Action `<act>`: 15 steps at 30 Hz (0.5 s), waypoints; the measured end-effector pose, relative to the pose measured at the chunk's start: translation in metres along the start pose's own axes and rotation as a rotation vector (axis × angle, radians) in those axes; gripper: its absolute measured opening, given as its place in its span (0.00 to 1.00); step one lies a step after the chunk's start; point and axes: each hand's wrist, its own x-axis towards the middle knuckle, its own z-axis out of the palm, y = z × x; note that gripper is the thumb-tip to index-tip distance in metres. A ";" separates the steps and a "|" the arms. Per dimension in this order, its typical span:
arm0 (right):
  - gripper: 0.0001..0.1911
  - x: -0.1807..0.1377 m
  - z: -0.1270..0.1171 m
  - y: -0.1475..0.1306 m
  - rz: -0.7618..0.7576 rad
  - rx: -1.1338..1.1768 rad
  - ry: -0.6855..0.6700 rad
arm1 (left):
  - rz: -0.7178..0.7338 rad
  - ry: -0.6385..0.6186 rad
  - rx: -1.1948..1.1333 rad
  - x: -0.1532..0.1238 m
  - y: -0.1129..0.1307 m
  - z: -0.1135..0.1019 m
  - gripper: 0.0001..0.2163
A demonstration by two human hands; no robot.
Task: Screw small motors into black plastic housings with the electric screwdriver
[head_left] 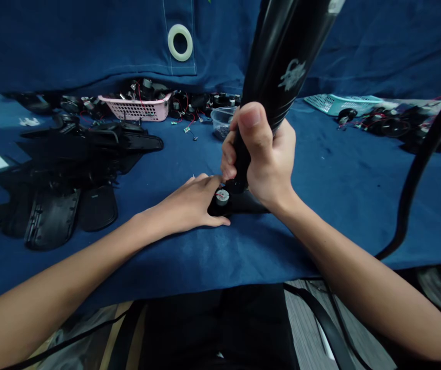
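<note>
My right hand [268, 159] is wrapped around a thick black electric screwdriver [282, 67], thumb lying along its body. The tool leans to the right at the top, and its narrow lower end points down at a black plastic casing [253, 202] on the blue cloth. Its very tip is hidden. My left hand [195, 203] grips the casing's left end, fingers on the far side and thumb on the near side. Between thumb and forefinger shows a small round silver motor [222, 197] set in the casing.
Black plastic shells [89, 159] lie piled at left. Behind stand a pink basket [139, 109] of parts, a clear tub [222, 121] of small dark pieces and a light-blue basket [343, 104]. Wired parts [389, 123] and a black cable [413, 180] are at right. A blue curtain [108, 41] hangs behind.
</note>
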 end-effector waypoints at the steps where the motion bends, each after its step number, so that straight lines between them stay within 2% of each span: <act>1: 0.31 0.000 0.001 0.000 0.013 0.015 0.034 | 0.006 0.008 0.017 0.000 0.000 0.000 0.35; 5: 0.28 0.000 0.001 0.002 0.025 0.081 0.070 | 0.026 0.013 0.038 -0.002 0.001 -0.001 0.35; 10: 0.22 0.002 -0.008 0.004 -0.002 0.183 -0.042 | 0.060 0.022 0.002 -0.001 0.001 -0.001 0.28; 13: 0.20 0.003 -0.014 0.002 0.018 0.242 -0.102 | 0.075 0.026 -0.008 0.000 -0.001 0.000 0.28; 15: 0.19 0.002 -0.012 0.001 0.001 0.321 -0.087 | 0.078 0.015 -0.004 0.000 -0.001 0.000 0.30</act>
